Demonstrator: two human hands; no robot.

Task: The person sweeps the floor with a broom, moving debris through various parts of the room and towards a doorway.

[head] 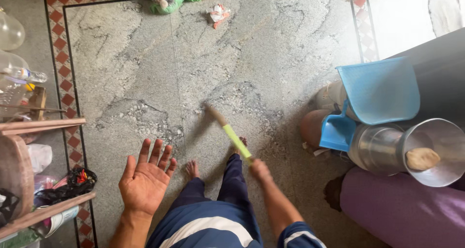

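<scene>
My right hand (260, 169) grips the green handle of a broom (231, 134) that slants up and left, its blurred brush end near the grey stone floor (145, 73). My left hand (145, 178) hovers palm up with the fingers spread and nothing in it. My bare feet (193, 169) stand on the floor just below the broom, under dark blue trousers with a white stripe.
A blue dustpan (373, 95) leans on pots at the right, beside a steel container (411, 151) and a purple cushion (402, 209). Wooden shelves with bags (38, 180) and plastic bottles (19, 76) stand left. Small litter (219, 14) and a green bag (165, 3) lie at the far edge.
</scene>
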